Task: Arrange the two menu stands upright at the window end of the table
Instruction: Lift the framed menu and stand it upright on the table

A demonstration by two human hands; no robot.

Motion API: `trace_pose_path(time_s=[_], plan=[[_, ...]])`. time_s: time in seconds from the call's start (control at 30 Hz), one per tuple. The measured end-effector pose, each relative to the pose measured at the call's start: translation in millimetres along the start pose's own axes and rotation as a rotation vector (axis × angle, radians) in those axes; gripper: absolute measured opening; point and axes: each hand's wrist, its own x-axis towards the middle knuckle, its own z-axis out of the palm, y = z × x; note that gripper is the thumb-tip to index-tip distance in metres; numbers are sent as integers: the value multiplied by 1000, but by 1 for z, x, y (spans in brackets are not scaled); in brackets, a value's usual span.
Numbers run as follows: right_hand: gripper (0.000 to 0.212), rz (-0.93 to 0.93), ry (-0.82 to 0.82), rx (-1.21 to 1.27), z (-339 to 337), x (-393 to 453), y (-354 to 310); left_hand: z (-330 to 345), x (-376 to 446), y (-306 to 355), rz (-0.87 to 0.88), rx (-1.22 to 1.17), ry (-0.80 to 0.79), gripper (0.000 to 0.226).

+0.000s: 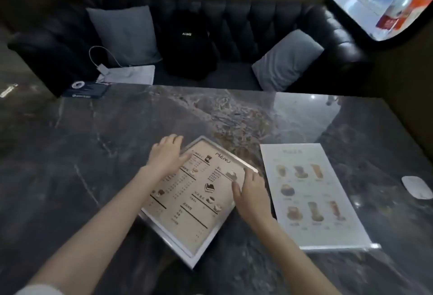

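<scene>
Two menu stands lie flat on the dark marble table (93,135). The beige one headed "MENU" (194,203) lies tilted in the near middle. My left hand (166,154) rests on its upper left corner, fingers over the edge. My right hand (251,191) grips its right edge, thumb on the face. The white menu stand with drink pictures (314,194) lies flat just to the right, untouched, its clear base at the near end. The window (384,1) is at the far right.
A white mouse (416,186) sits near the table's right edge. A dark card (86,90) lies at the far left corner. Behind the table stands a black sofa with a backpack (189,46), two grey cushions and a white charger with cable (103,67).
</scene>
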Motion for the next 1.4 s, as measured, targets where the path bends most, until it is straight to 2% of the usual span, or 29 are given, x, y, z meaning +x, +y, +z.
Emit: trace_pose_path(time_s=[0.13,0.27,0.33,0.47,0.53,0.6,0.73,0.9,1.1,1.23,1.4], plan=[[60,90,-41,156,31,-20,10,22,-3,-13,-122,33,-121,78],[56,267,36,572,34,-28,10,32,-3,-18,-220,2,-263,88],[50,415,-9,753,36,-28,10,30,2,-22,-255,-108,-308,89],[32,585,-191,998,41,-22,13,24,7,-32,-284,-313,-323,75],[21,598,-279,1124,38,-19,13,24,8,-35,-283,-336,-314,62],[19,599,-355,1202,33,-16,15,22,10,-36,-288,-381,-335,54],[25,571,-473,1193,27,-12,18,15,14,-36,-317,-504,-383,40],[26,533,-464,1156,20,-10,16,9,10,-34,-301,-555,-341,34],[31,324,-309,1057,-19,8,1,-24,10,-29,-219,-682,-207,27],[22,174,-232,1028,-51,23,-10,-41,19,-25,-174,-844,-101,34],[17,79,-133,1005,-66,32,-13,-46,25,-14,-155,-1034,-5,44]])
